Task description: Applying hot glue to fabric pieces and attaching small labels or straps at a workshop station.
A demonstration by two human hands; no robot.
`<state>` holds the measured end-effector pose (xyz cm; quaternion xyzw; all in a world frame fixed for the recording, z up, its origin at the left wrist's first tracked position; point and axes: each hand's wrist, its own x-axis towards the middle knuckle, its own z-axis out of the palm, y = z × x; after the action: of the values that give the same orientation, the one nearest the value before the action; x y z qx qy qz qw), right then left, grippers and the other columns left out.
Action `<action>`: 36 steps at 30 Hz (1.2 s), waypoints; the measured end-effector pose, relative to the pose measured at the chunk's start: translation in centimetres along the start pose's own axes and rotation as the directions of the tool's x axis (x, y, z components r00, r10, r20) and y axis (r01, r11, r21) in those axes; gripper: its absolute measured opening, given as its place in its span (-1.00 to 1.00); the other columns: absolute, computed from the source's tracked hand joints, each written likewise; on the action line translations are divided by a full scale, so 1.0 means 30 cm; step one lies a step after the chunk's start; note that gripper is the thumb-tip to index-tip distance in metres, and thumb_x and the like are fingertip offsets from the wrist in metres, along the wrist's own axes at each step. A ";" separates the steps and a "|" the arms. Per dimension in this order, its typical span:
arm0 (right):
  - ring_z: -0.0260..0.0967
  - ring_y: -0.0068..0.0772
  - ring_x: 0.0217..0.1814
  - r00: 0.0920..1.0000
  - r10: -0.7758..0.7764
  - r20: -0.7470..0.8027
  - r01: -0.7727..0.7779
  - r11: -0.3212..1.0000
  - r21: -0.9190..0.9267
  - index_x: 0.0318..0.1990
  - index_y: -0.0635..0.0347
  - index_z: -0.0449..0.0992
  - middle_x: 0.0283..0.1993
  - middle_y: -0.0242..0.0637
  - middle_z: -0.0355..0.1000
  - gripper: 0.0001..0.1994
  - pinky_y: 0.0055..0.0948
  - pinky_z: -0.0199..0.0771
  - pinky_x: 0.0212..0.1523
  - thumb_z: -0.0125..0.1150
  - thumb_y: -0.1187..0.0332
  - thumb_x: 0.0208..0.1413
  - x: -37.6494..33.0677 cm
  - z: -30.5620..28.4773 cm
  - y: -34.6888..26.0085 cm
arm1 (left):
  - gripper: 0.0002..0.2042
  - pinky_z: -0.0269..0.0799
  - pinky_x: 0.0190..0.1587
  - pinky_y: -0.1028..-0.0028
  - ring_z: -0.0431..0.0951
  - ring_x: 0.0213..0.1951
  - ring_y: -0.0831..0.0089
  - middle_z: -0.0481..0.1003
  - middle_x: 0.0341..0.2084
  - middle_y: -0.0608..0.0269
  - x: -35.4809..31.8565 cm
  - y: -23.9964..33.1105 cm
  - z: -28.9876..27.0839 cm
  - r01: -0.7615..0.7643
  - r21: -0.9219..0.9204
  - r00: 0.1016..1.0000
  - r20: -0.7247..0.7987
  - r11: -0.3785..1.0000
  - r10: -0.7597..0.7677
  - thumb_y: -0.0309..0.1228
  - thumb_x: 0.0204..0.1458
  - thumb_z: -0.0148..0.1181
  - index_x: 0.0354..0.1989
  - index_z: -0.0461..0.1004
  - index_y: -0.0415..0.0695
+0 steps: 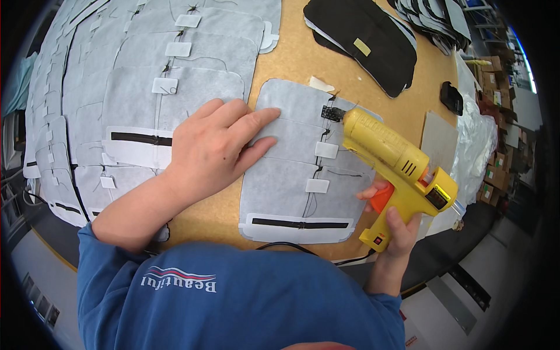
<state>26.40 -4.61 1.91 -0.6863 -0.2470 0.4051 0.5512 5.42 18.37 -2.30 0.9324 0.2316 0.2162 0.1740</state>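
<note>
My right hand (pixel 402 230) is wrapped round the handle of a yellow hot glue gun (pixel 386 143), with a finger at its orange trigger (pixel 382 196). The gun's nozzle end reaches a black mesh-like piece (pixel 332 113) near the top of a grey fabric panel (pixel 280 192). White tabs (pixel 326 150), thin dark wires and a black strip (pixel 300 224) run down that panel. My left hand (pixel 219 140) lies on its left edge, index finger and thumb stretched out and apart, holding nothing. Whether glue is coming out cannot be made out.
Many similar grey panels (pixel 178 81) overlap across the left of the brown table (pixel 286 58). Black panels (pixel 367 38) lie at the back, with a small black object (pixel 451 98) to their right. A black cord (pixel 286 244) runs along the near edge. Clear plastic wrap (pixel 478 134) hangs at the right.
</note>
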 end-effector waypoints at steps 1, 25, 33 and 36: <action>0.50 -0.14 -0.14 1.000 0.001 -0.001 -0.001 1.000 0.000 0.07 0.47 0.33 -0.17 0.02 0.50 -0.44 -0.38 0.47 -0.18 0.23 0.16 0.04 -0.001 -0.006 0.003 | -0.63 0.29 -0.47 0.49 0.35 -0.51 0.47 0.35 -0.58 0.44 0.000 0.001 0.000 0.005 -0.003 1.000 0.005 1.000 -0.005 -0.36 -0.15 0.42 -0.09 0.60 0.04; 0.50 -0.11 -0.16 0.999 -0.032 -0.013 0.033 0.999 0.041 0.01 0.46 0.37 -0.20 0.01 0.50 -0.49 -0.35 0.49 -0.19 0.21 0.15 0.07 -0.030 -0.021 0.029 | -0.64 0.28 -0.47 0.48 0.35 -0.53 0.46 0.34 -0.59 0.43 0.004 0.004 -0.005 0.012 -0.001 0.999 0.038 1.000 -0.012 -0.38 -0.13 0.41 -0.08 0.59 0.04; 0.51 -0.13 -0.17 0.999 0.005 -0.046 -0.003 0.999 0.046 0.01 0.47 0.38 -0.22 0.01 0.51 -0.46 -0.37 0.48 -0.20 0.23 0.13 0.06 -0.050 -0.010 0.026 | -0.64 0.28 -0.47 0.49 0.34 -0.53 0.47 0.33 -0.60 0.44 0.005 0.003 -0.003 0.009 -0.003 0.999 0.037 1.000 -0.009 -0.37 -0.12 0.41 -0.07 0.59 0.04; 0.51 -0.13 -0.17 0.999 0.003 -0.041 -0.001 0.999 0.052 0.01 0.47 0.38 -0.22 0.03 0.51 -0.46 -0.40 0.47 -0.22 0.23 0.13 0.04 -0.044 0.004 0.023 | -0.64 0.28 -0.48 0.49 0.35 -0.53 0.47 0.33 -0.60 0.44 0.004 0.001 -0.002 0.007 0.000 0.999 0.037 1.000 -0.007 -0.36 -0.12 0.41 -0.07 0.59 0.05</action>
<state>25.49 -5.77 1.63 -0.6804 -0.2241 0.3977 0.5733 5.49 18.42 -2.19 0.9353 0.2316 0.1985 0.1792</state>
